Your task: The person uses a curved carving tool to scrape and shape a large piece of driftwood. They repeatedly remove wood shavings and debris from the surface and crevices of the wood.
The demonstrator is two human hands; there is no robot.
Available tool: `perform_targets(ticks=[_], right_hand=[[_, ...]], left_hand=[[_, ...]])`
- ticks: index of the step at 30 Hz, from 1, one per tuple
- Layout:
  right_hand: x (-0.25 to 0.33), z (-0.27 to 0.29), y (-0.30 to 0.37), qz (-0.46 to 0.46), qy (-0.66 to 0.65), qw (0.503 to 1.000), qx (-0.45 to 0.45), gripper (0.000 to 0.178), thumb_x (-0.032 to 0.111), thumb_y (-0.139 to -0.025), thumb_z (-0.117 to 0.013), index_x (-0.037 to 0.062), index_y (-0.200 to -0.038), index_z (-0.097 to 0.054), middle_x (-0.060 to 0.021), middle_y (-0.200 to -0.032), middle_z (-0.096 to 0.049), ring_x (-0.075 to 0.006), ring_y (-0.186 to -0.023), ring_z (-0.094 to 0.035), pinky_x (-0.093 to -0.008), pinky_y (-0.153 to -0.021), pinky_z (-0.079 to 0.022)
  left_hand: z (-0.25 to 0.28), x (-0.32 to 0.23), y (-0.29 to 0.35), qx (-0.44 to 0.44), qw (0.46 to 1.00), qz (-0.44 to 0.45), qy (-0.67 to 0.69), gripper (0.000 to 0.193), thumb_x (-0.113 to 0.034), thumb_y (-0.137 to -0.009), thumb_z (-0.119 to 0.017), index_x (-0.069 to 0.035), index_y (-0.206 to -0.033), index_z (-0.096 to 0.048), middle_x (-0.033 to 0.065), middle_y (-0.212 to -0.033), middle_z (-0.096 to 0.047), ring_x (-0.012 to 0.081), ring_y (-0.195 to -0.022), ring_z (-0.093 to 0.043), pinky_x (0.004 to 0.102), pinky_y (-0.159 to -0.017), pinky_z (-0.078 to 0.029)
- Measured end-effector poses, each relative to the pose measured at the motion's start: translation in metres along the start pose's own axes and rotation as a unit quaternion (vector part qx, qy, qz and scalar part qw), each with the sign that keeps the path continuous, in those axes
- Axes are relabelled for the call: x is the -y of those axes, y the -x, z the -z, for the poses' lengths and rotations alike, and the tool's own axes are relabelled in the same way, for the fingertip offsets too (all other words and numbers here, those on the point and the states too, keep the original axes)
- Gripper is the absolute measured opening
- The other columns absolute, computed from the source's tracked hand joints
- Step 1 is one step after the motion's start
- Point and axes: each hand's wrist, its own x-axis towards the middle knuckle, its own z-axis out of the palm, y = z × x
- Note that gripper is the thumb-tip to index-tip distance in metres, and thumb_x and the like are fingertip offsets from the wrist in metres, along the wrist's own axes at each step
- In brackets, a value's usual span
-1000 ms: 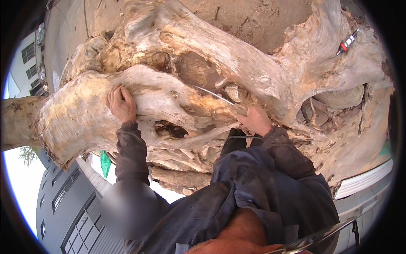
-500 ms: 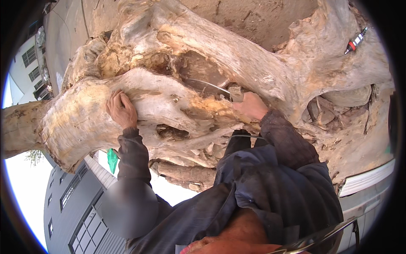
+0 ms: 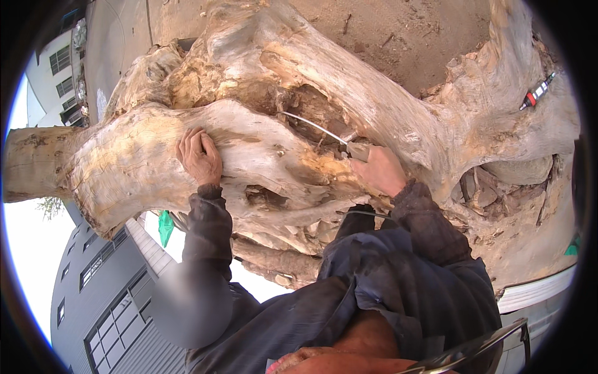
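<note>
A big weathered tree root (image 3: 143, 140), pale grey to tan, lies across the view in front of me. My left hand (image 3: 200, 156) rests on its smooth upper side, fingers spread a little. In my right hand (image 3: 381, 169) is a long thin metal tool (image 3: 314, 126), its slightly curved shank or blade pointing away to the left. The fingers are closed round its near end, so the grip is mostly hidden. That tool reaches across a deep brown hollow (image 3: 314, 100) in the wood; whether its tip touches the wood I cannot tell.
A slim red, white and black hand tool (image 3: 537, 91) lies on the root at the far right. Below my left hand is a smaller hole (image 3: 265, 197). Bare earth (image 3: 398, 37) lies beyond the root. Stones (image 3: 520, 169) are lodged under its right part.
The whole view has shifted, so the root appears farther right. My right hand and the metal tool have moved slightly left and nearer along the hollow. My left hand stays on the same spot.
</note>
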Motion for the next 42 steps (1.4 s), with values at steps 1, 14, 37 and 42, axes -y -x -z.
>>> perform_targets(ticks=[1, 14, 37, 42], right_hand=[[0.007, 0.001, -0.001, 0.003, 0.016, 1.000, -0.016, 0.040, 0.038, -0.085, -0.068, -0.0018, -0.090, -0.073, -0.0268, -0.083, -0.070, -0.0426, -0.078, -0.070, -0.0493, -0.073, -0.055], [0.071, 0.013, -0.020, 0.074, 0.107, 0.987, -0.095, 0.041, 0.034, -0.087, -0.074, -0.0061, -0.081, -0.067, -0.0271, -0.074, -0.067, -0.0422, -0.069, -0.068, -0.0507, -0.063, -0.052], [0.098, 0.041, -0.045, 0.064, 0.201, 0.978, -0.005, 0.030, 0.031, -0.083, -0.075, 0.0005, -0.085, -0.074, -0.0249, -0.086, -0.071, -0.0417, -0.082, -0.070, -0.0496, -0.072, -0.053], [0.108, 0.032, -0.052, 0.107, 0.241, 0.964, -0.037, 0.028, 0.028, -0.083, -0.072, 0.0001, -0.083, -0.073, -0.0241, -0.083, -0.070, -0.0421, -0.082, -0.069, -0.0501, -0.073, -0.054]], left_hand=[[0.001, 0.000, -0.001, 0.000, 1.000, 0.002, 0.003, 0.010, -0.010, -0.093, -0.060, -0.006, -0.094, -0.069, 0.0073, -0.112, -0.072, 0.0273, -0.116, -0.062, 0.0446, -0.110, -0.036], [0.003, 0.002, 0.003, -0.022, 1.000, 0.000, 0.015, 0.009, -0.011, -0.093, -0.062, -0.005, -0.097, -0.068, 0.0084, -0.114, -0.072, 0.0288, -0.118, -0.061, 0.0469, -0.112, -0.034], [0.006, 0.000, 0.001, -0.022, 0.999, 0.022, 0.025, 0.010, -0.013, -0.093, -0.061, -0.006, -0.096, -0.068, 0.0069, -0.114, -0.071, 0.0280, -0.121, -0.059, 0.0469, -0.112, -0.034], [0.003, 0.001, 0.002, -0.016, 0.999, 0.028, 0.025, 0.010, -0.013, -0.094, -0.061, -0.007, -0.097, -0.068, 0.0063, -0.115, -0.071, 0.0277, -0.121, -0.058, 0.0473, -0.114, -0.033]])
